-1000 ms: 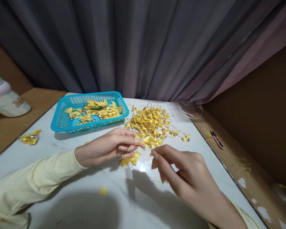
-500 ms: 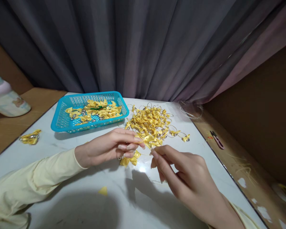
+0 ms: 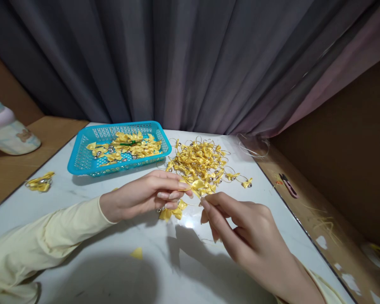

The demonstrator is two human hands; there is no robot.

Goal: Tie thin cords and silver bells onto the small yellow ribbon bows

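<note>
In the middle of the head view, my left hand [image 3: 155, 190] pinches a yellow satin bow [image 3: 199, 185] between thumb and fingers, at the bow's left side. My right hand [image 3: 240, 226] is closed in a pinch just right of it, on a thin yellowish cord that runs up to the bow. Its fingertips partly hide the cord's end. Beneath my left fingers more yellow bows [image 3: 172, 212] lie on the white table [image 3: 114, 270]. Right behind both hands is a pile of yellow bows [image 3: 199, 158] with small silver bells and thin cord loops.
A blue plastic basket [image 3: 79, 160] holding yellow bows and bells stands back left. Left of it lies a small bow bundle [image 3: 42, 182]. Pink-handled thread snips [image 3: 288, 185] rest at the right edge. A yellow scrap [image 3: 137, 253] lies in front; a tumbler [image 3: 11, 131] stands far left.
</note>
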